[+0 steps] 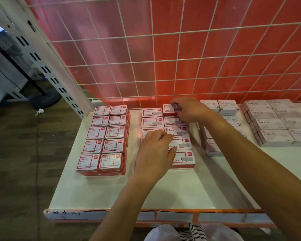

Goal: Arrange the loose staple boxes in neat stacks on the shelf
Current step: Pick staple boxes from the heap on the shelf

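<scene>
Red-and-white staple boxes lie in two columns in the middle of the white shelf. My left hand lies over the front of the left column, fingers curled over a box and thumb against the right column; the boxes beneath it are hidden. At the back of the right column, my right hand reaches in and its fingers pinch the rearmost box, which sits higher than its neighbours.
A two-wide block of red paper clip boxes fills the shelf's left side. Pale paper clip boxes and grey staples boxes stand to the right. A wire grid backs the shelf, and an orange strip edges its front.
</scene>
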Demonstrator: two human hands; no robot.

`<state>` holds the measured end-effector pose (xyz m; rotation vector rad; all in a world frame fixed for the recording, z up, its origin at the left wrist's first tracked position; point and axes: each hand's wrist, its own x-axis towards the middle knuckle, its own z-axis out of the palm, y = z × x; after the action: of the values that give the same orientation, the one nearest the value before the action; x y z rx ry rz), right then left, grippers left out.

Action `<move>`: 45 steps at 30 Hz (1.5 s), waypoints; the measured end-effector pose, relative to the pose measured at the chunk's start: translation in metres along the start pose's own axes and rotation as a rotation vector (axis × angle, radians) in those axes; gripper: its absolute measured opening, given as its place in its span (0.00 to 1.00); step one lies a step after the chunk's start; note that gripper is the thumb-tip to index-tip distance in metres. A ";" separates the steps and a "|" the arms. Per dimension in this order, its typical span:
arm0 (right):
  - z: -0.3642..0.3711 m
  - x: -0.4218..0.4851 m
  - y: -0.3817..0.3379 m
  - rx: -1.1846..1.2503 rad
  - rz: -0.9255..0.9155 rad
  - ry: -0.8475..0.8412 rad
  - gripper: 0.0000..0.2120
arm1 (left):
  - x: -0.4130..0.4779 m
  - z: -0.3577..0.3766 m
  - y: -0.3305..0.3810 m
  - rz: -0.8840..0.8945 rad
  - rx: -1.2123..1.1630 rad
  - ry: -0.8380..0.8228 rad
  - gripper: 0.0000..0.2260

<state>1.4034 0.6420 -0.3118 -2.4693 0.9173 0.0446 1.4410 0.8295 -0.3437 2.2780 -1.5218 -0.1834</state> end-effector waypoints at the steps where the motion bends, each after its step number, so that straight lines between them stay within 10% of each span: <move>1: -0.001 0.000 0.000 0.006 -0.002 -0.007 0.18 | 0.000 0.000 0.000 -0.002 0.000 -0.003 0.19; 25: 0.015 -0.095 0.019 0.004 -0.041 0.343 0.18 | 0.019 0.005 0.040 -0.054 0.058 0.083 0.20; 45: -0.060 -0.203 0.224 -0.041 0.159 0.453 0.22 | 0.071 0.098 0.265 0.187 0.006 0.046 0.16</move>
<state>1.0994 0.5913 -0.3192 -2.4825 1.3073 -0.4629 1.2110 0.6526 -0.3222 2.1138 -1.7019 -0.0729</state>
